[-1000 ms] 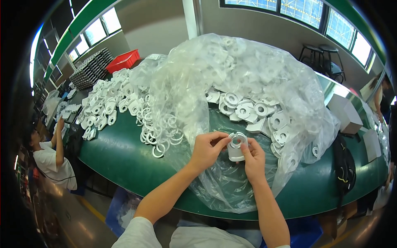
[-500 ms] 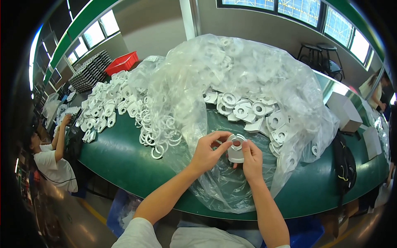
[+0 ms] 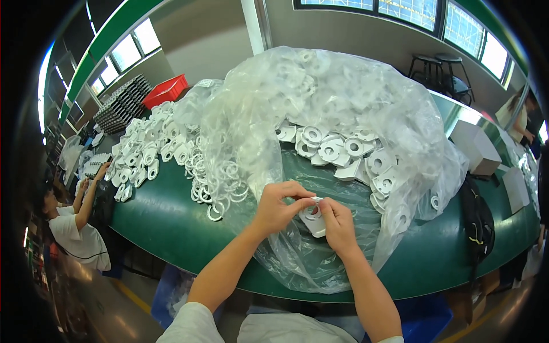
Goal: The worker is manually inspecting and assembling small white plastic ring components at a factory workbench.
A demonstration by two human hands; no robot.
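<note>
Between my two hands is a white plastic part with a round hole (image 3: 314, 224), its flat end pointing down toward me. My left hand (image 3: 279, 208) pinches its upper left rim with thumb and fingers. On the other side my right hand (image 3: 338, 222) is closed on it, thumb on the round end. A white ring seems to sit around the hole, partly hidden by my thumbs. Just beyond, similar white parts (image 3: 330, 151) spill from a large clear plastic bag (image 3: 251, 108). Loose white rings (image 3: 214, 212) lie in a heap to the left.
More white parts (image 3: 150, 154) are piled at the left, near a red bin (image 3: 165, 91) and stacked grey trays (image 3: 123, 103). White boxes (image 3: 476, 150) and a black bag (image 3: 478, 220) lie at the right on the green table (image 3: 166, 223). A co-worker (image 3: 77, 231) works at far left.
My hands and the white part have moved slightly left and down. The part has tilted, its flat end now angled, and both thumbs have come closer together over the ring.
</note>
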